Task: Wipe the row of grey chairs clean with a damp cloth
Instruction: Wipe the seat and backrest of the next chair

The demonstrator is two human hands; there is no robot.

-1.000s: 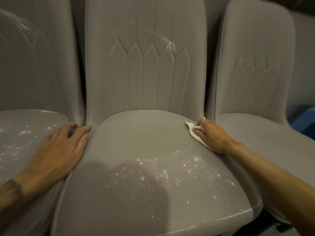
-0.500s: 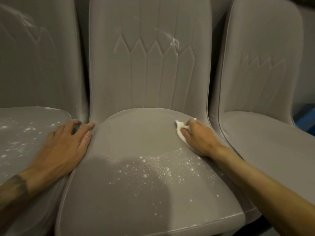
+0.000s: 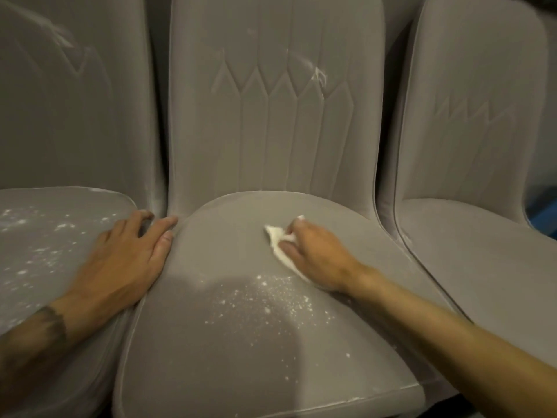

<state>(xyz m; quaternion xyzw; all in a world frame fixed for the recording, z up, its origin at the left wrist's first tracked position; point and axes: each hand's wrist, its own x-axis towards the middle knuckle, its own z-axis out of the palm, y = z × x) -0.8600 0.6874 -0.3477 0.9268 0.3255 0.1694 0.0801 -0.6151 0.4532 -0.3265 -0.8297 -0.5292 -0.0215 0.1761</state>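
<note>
Our right hand (image 3: 316, 254) curls its fingers round a small crumpled white cloth (image 3: 275, 236) and presses it flat on the seat of the middle grey upholstered chair (image 3: 241, 357). The cloth lies at about 1 o'clock from the seat's centre, on the back half, near the foot of the stitched backrest but not touching it; most of it is hidden under the palm, with a tuft showing at the hand's 10 o'clock.

At 6 o'clock from the cloth, a patch of white powdery specks (image 3: 271, 300) is scattered over the seat's middle.

Our left hand (image 3: 120, 260) lies flat and relaxed at 9 o'clock of the seat, fingers straight and slightly spread. It holds nothing and bridges the gap between this seat and the left grey chair (image 3: 45, 236), whose cushion is also flecked white.

At 3 o'clock stands the right grey chair (image 3: 482, 267), its seat plain. A blue object (image 3: 545, 218) shows at the far edge; we cannot tell what it is.
</note>
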